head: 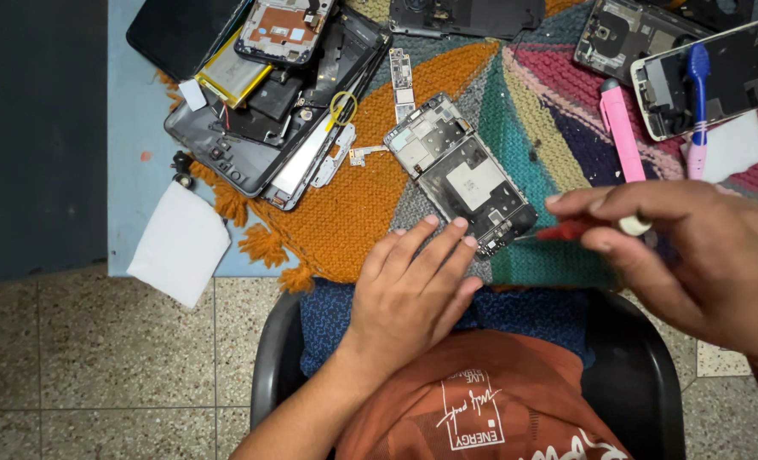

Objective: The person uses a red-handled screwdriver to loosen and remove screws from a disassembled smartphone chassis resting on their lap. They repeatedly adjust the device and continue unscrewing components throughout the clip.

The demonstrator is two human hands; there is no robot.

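The opened phone (466,175) lies slantwise on the knitted mat (353,204), its long axis running up-left from the hands. The left hand (413,285) rests flat, fingers spread, fingertips at its lower end. The right hand (694,255) pinches a red screwdriver (566,229), whose tip seems to meet the lower corner.

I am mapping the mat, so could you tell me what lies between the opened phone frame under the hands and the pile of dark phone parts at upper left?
In the head view, a small silver bracket and bare orange knitted mat.
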